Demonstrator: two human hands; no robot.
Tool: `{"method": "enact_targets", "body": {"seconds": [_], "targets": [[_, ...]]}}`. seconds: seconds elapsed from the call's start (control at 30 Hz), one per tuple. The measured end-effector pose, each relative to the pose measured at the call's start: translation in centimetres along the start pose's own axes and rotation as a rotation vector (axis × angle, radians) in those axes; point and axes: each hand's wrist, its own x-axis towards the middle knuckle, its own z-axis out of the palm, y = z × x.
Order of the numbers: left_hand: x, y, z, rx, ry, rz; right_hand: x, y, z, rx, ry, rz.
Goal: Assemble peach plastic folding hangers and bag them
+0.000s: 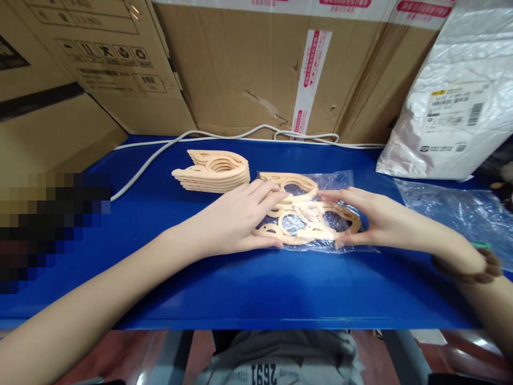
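Beige plastic pieces with round cut-outs, which look like folded travel hangers (292, 220), lie in a clear plastic bag (340, 181) on the blue table. My left hand (244, 216) is on the left side of the bagged hangers, its fingers over the top and its thumb along the near edge. At the right end my right hand (371, 216) grips them, fingers at the far side and thumb at the near side. Just beyond my left hand, apart from the bag, stands a neat stack of similar beige hangers (216, 174).
Cardboard boxes (240, 64) stand along the back and left of the table (256, 299). A white cable (160, 152) runs in front of them. At the right are a white shipping bag (436, 133) and another clear plastic bag (452, 208) lying flat.
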Motion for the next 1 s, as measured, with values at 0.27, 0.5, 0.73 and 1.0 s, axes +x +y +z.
{"method": "enact_targets", "body": {"seconds": [0.27,0.5,0.73,1.0], "targets": [[-0.6,0.3,-2.6,-0.097,-0.411,-0.310,-1.4,1.7,-1.5,0.098,-0.073,0.081],[-0.8,0.2,-2.2,-0.191,-0.466,-0.332,0.1,-0.4,0.2,0.117,0.008,0.026],[-1.3,-0.5,-2.4,-0.258,-0.494,-0.366,0.8,-0.3,1.1,0.230,0.044,0.028],[-1.1,-0.1,-3.0,-0.277,-0.521,-0.385,1.0,-0.3,1.0,0.360,0.054,0.038]]}}
